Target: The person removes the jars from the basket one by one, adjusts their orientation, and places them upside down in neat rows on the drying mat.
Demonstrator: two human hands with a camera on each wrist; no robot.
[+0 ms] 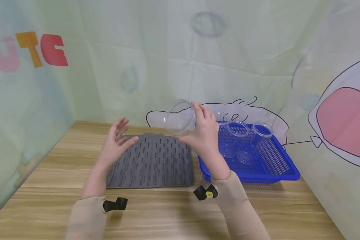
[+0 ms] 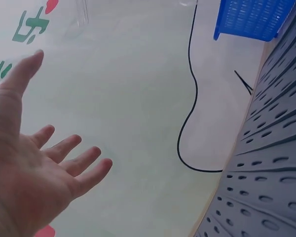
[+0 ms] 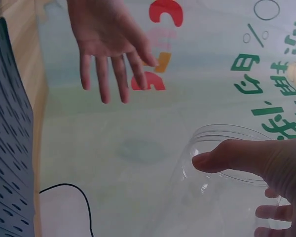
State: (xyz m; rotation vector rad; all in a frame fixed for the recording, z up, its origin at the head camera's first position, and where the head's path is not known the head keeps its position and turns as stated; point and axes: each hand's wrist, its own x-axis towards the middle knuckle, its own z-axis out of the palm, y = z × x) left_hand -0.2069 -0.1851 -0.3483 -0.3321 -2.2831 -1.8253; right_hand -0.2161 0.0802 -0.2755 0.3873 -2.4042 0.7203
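Sleeves and two black wrist mounts sit closest to me at the near edge of the worktop, wood-grain, walled in by printed sheeting.

Right hand: raised above the worktop, between the mat and the basket. It grasps a clear plastic jar, tipped on its side with the open mouth facing left toward the other hand. From the right wrist view the thumb lies across the jar's rim and the fingers curl under the wall.

Left hand: released, fingers spread and straight, palm turned toward the jar, holding nothing. It hovers over the left part of the mat, apart from the jar.

Grey slotted mat: flat at the middle of the worktop, rows of oval slots, nothing standing on it.

Blue mesh basket: just beside the mat's right edge, toward the right side of the worktop. Inside it, more clear jars stand upright along the far wall; I can make out three for certain, with clear round pieces lower in the basket that I cannot identify.
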